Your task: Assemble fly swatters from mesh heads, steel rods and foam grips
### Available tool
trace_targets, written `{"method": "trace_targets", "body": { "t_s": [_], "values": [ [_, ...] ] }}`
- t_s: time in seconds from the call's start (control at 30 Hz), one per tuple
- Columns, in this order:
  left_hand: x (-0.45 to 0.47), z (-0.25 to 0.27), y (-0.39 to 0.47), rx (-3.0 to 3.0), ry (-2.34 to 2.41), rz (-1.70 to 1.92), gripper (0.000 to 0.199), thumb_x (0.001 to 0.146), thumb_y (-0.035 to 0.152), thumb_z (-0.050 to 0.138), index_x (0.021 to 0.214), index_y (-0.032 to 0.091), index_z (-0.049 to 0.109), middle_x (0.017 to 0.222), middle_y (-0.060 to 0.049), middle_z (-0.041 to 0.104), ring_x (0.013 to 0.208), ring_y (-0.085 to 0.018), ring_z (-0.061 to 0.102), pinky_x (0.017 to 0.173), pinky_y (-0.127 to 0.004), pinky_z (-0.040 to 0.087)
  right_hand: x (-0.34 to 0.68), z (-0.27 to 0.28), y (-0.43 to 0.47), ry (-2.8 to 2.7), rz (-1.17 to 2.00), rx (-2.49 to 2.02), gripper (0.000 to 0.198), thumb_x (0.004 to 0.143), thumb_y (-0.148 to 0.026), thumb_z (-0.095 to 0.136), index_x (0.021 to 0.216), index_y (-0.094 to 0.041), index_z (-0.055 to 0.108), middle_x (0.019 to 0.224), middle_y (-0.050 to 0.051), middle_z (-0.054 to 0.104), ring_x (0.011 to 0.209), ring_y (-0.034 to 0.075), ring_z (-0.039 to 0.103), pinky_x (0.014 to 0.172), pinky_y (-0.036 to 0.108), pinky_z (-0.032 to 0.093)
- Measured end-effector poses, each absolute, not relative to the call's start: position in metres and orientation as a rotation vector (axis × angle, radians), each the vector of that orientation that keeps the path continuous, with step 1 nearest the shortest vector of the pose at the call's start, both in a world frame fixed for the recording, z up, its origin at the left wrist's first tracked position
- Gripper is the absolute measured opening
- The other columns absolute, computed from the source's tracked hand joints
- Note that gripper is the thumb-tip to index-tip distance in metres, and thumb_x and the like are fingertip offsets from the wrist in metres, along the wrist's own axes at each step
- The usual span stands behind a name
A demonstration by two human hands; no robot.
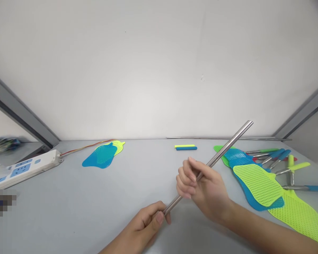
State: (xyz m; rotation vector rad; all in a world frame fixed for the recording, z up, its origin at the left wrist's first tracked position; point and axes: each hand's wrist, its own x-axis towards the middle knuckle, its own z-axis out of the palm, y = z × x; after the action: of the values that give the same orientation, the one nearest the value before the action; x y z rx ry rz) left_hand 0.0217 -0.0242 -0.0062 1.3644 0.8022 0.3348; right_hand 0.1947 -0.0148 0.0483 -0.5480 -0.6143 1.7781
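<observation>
A shiny metal tube (229,144) slants across the middle, its upper end pointing to the back right. My right hand (202,187) has its fingers wrapped round the tube partway along. At the tube's lower end, my left hand (148,224) pinches it between thumb and fingers, hiding the tip. Behind the hands, a yellow handle sleeve (184,145) and a blue handle sleeve (186,148) lie side by side on the grey table (95,204). To the left are a blue fly swatter head (98,157) and a yellow one (119,146), partly overlapping.
Several fly swatters with metal rods and coloured grips are piled at the right, a yellow swatter (259,183) near the top. A long thin metal rod (254,139) lies along the back wall. A white power strip (43,163) with a red-yellow cable (84,147) sits at the left.
</observation>
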Motion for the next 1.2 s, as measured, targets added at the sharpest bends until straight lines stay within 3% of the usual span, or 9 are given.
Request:
{"method": "trace_targets", "body": {
  "t_s": [0.23,0.47,0.73,1.2],
  "values": [
    [0.019,-0.007,-0.02,1.343,0.813,0.41,0.032,0.085,0.042,0.03,0.069,0.017,0.043,0.049,0.008,0.023,0.046,-0.008,0.019,0.045,-0.022,0.015,0.229,0.074,-0.002,-0.561,1.525,-0.526,0.027,0.076,-0.027,0.044,0.053,-0.016,0.034,0.048,-0.005,0.02,0.041,0.006,0.022,0.04,0.02,0.023],
    [0.019,-0.007,-0.022,1.331,0.796,0.349,0.035,0.085,0.043,0.028,0.062,0.018,0.035,0.052,0.008,0.023,0.044,-0.006,0.019,0.044,-0.022,0.015,0.256,0.09,0.006,-0.55,1.436,-0.597,0.034,0.077,-0.027,0.046,0.051,-0.018,0.025,0.047,-0.006,0.016,0.039,0.006,0.017,0.035,0.02,0.02],
    [0.022,-0.009,-0.024,1.357,0.839,0.341,0.037,0.084,0.045,0.027,0.059,0.019,0.024,0.057,0.007,0.019,0.051,-0.008,0.017,0.044,-0.022,0.015,0.247,0.077,0.009,-0.52,1.393,-0.598,0.04,0.076,-0.028,0.046,0.05,-0.018,0.018,0.046,-0.007,0.01,0.038,0.005,0.012,0.033,0.02,0.015],
    [0.025,-0.007,-0.026,1.329,0.926,0.387,0.042,0.08,0.052,0.03,0.056,0.019,0.02,0.056,0.007,0.017,0.05,-0.008,0.016,0.045,-0.021,0.016,0.243,0.06,0.017,-0.346,1.32,-0.647,0.037,0.075,-0.025,0.046,0.051,-0.018,0.019,0.046,-0.008,0.01,0.037,0.005,0.009,0.031,0.019,0.011]
  ]
}}
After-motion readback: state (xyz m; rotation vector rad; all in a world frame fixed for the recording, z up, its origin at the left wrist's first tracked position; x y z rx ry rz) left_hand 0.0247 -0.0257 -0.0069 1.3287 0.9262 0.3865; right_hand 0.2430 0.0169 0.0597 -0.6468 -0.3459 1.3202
